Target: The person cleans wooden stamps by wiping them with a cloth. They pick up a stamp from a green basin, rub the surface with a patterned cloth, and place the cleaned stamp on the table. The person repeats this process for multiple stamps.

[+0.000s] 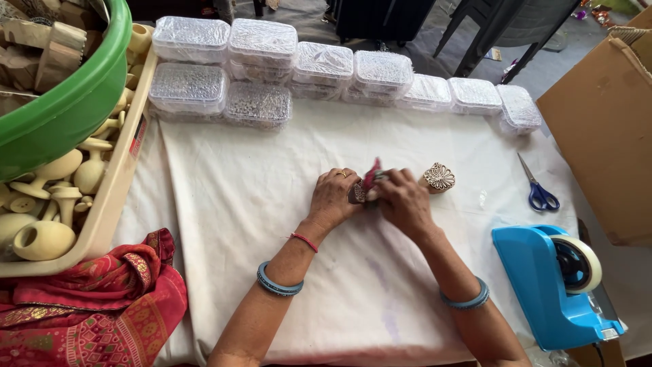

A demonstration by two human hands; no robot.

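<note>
On the white cloth (pixel 258 204) we see the left hand (pixel 333 197) and right hand (pixel 405 202) both closed on a small stamp (pixel 358 194) with pink fabric (pixel 371 174), another stamp (pixel 439 177) just right of the grip.

Ten clear lidded plastic boxes (pixel 322 64) run from eleven to one o'clock. One pair of blue-handled scissors (pixel 539 187), one blue tape dispenser (pixel 550 285), one green basin (pixel 64 102), one cardboard box (pixel 604 122).

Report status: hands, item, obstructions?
Left hand and right hand together grip small carved block with pink cloth. Second carved stamp beside right hand. White sheet beneath.
</note>
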